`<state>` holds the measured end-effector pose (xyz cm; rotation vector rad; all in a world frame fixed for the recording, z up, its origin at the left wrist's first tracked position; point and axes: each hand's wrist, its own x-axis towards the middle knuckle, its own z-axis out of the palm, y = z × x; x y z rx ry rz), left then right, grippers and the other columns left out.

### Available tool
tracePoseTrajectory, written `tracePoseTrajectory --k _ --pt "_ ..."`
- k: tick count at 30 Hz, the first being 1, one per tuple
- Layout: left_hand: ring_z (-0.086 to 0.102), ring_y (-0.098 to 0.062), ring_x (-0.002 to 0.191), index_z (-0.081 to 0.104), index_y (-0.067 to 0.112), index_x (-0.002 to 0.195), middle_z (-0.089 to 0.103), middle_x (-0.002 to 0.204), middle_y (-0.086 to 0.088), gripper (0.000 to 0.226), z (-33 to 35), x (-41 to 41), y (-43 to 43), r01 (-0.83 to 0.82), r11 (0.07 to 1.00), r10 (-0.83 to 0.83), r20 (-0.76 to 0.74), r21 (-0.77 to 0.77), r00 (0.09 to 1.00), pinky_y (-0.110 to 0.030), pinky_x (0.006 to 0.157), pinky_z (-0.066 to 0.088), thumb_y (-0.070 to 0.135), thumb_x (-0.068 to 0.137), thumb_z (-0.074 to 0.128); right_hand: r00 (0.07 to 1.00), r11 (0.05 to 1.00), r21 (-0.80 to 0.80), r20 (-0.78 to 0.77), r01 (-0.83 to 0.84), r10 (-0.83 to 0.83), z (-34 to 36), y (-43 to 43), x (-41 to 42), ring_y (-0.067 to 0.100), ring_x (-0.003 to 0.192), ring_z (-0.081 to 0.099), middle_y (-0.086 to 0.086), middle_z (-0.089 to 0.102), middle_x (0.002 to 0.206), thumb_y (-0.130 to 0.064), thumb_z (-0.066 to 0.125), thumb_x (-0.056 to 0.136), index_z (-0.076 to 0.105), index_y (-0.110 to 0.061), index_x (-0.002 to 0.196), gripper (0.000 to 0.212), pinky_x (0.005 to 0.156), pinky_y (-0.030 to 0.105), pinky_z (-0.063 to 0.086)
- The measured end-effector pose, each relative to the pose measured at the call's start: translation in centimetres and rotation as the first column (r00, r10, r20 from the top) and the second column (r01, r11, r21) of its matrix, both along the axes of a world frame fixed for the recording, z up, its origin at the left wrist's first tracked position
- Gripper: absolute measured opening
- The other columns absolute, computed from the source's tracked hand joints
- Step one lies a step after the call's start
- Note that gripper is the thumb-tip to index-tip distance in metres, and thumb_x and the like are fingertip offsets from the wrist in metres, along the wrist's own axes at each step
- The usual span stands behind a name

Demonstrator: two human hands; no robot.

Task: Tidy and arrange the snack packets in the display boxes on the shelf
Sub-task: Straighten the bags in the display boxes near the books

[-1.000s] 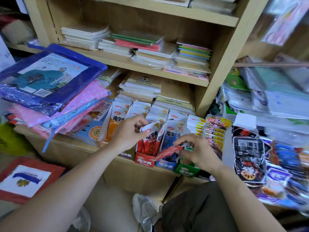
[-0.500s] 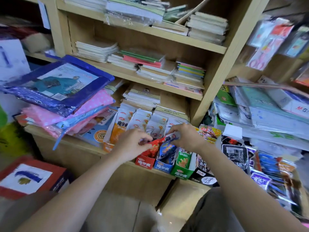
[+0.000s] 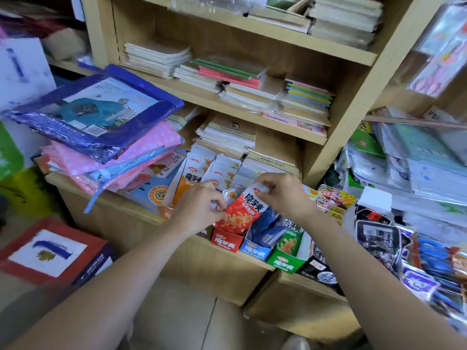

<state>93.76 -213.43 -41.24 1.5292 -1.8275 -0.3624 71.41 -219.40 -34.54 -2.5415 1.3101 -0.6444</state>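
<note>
So, on my feed both hands are on one red snack packet (image 3: 241, 214). The left hand (image 3: 198, 210) has its fingers curled in and pinches the packet's left edge. The right hand (image 3: 284, 195) pinches the white top corner between thumb and fingertips. The packet leans with its top toward the right, bottom end down inside the red display box (image 3: 225, 243) at the front edge of the wooden shelf (image 3: 126, 208). Just beside it on the right is a blue box (image 3: 255, 250) with blue packets in it, then a green box (image 3: 285, 260). Behind the hands more packets stand in rows, with orange ones (image 3: 185, 181) on the left. Stacks of notebooks (image 3: 156, 59) sit on the shelf above.
</note>
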Motion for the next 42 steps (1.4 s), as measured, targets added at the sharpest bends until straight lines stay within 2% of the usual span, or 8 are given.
tracePoseTrajectory --k 7,11,17,23,26,30,38,42 --pt "0.055 -0.005 0.092 0.058 0.024 0.101 0.059 0.1 0.013 0.056 -0.6 -1.0 1.0 -0.252 0.964 0.263 -0.186 0.081 0.947 -0.017 0.069 0.04 0.042 0.063 0.093 0.98 0.951 -0.273 0.095 -0.145 0.177 -0.6 0.8 0.3 0.018 0.073 0.055 0.002 0.071 0.08 -0.001 0.076 0.085 0.078 -0.01 0.098 0.015 0.063 0.029 0.045" --pt "0.062 -0.005 0.076 0.063 0.02 0.096 0.066 0.085 0.013 0.045 -1.1 -2.1 0.8 -0.263 0.955 0.293 -0.308 0.138 0.905 -0.024 0.065 0.044 0.029 0.065 0.094 0.973 0.928 -0.34 0.11 -0.153 0.201 -2.0 0.3 0.0 0.003 0.08 0.043 -0.001 0.072 0.08 -0.004 0.076 0.087 0.079 -0.013 0.102 0.018 0.073 0.011 0.035" --pt "0.07 -0.001 0.084 0.066 0.029 0.11 0.075 0.092 0.008 0.045 1.3 -2.2 -0.2 -0.017 0.985 0.099 -0.48 0.171 0.872 -0.024 0.081 0.055 0.022 0.072 0.09 0.949 0.978 -0.155 0.26 -0.138 0.175 -4.0 0.6 -1.0 0.009 0.074 0.05 -0.006 0.07 0.08 -0.009 0.074 0.09 0.075 -0.028 0.116 0.032 0.07 0.016 0.037" --pt "0.067 -0.002 0.077 0.065 0.03 0.113 0.067 0.088 0.011 0.043 1.0 -2.1 -0.4 -0.025 0.998 0.041 -0.271 0.064 0.962 -0.024 0.07 0.055 0.02 0.077 0.087 0.842 0.961 0.218 0.539 -0.171 0.028 -4.1 0.0 -1.9 0.018 0.083 0.063 -0.003 0.072 0.099 -0.011 0.076 0.088 0.065 -0.023 0.133 0.047 0.073 0.036 0.054" --pt "0.066 -0.003 0.076 0.063 0.029 0.119 0.065 0.084 0.009 0.047 0.5 -1.8 -0.4 -0.038 0.998 0.049 -0.231 0.053 0.972 -0.026 0.07 0.056 0.014 0.08 0.084 0.804 0.951 0.25 0.594 -0.182 -0.002 -3.2 -0.4 -3.1 0.017 0.096 0.064 -0.001 0.067 0.118 -0.005 0.076 0.088 0.062 -0.022 0.133 0.051 0.079 0.028 0.056" --pt "0.066 -0.005 0.072 0.054 0.032 0.119 0.061 0.083 0.011 0.05 -0.5 -1.9 0.0 -0.092 0.996 0.093 -0.203 0.011 0.975 -0.03 0.067 0.057 0.017 0.081 0.084 0.917 0.935 0.324 0.398 -0.147 0.006 -3.2 -1.1 -3.6 0.01 0.091 0.065 -0.005 0.065 0.12 -0.015 0.078 0.087 0.068 -0.021 0.125 0.039 0.069 0.019 0.051" --pt "0.061 -0.005 0.074 0.066 0.027 0.09 0.064 0.075 0.014 0.007 0.1 -2.3 0.4 -0.008 0.993 0.043 -0.293 0.116 0.955 -0.021 0.066 0.047 0.027 0.09 0.073 0.867 0.979 0.15 0.496 -0.136 0.045 -3.0 -0.8 -2.3 0.016 0.075 0.062 0.0 0.069 0.083 -0.005 0.074 0.089 0.072 -0.015 0.085 0.011 0.065 0.037 0.054" --pt "0.061 -0.002 0.063 0.073 0.027 0.078 0.068 0.066 0.013 0.013 1.5 -2.1 0.4 -0.005 0.993 0.046 -0.364 0.114 0.93 -0.022 0.062 0.049 0.024 0.09 0.073 0.774 0.977 0.156 0.633 -0.147 0.016 -2.1 -0.7 -3.2 0.025 0.078 0.068 0.003 0.07 0.084 -0.002 0.072 0.09 0.073 -0.011 0.086 0.01 0.069 0.046 0.06"
